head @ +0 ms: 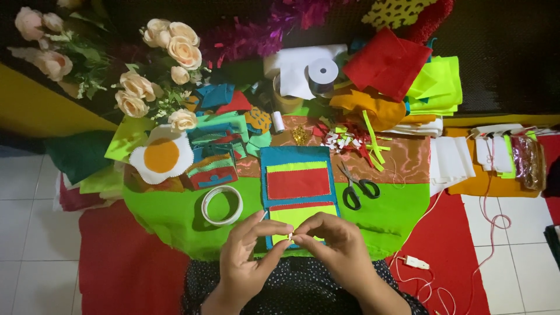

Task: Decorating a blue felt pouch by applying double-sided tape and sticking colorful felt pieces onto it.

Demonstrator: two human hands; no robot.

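Needle (290,236) pinched by both hands over stitched felt panel (298,189).

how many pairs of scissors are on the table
1. The scissors lie on the green cloth, just right of the blue felt panel, beyond the hands. More could be hidden under the fabric piles.

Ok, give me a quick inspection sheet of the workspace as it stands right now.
Surface: round table under green felt.
Job's things: tiny pale piece pinched between both hands; blue felt panel with red and yellow patches behind.
Clutter: scissors, tape ring, felt fried egg, ribbon spool, felt scraps.
Fingers: left hand and right hand meet fingertip to fingertip.
Cables: white cord with switch at right.
Surroundings: artificial roses, tiled floor, red cloth.
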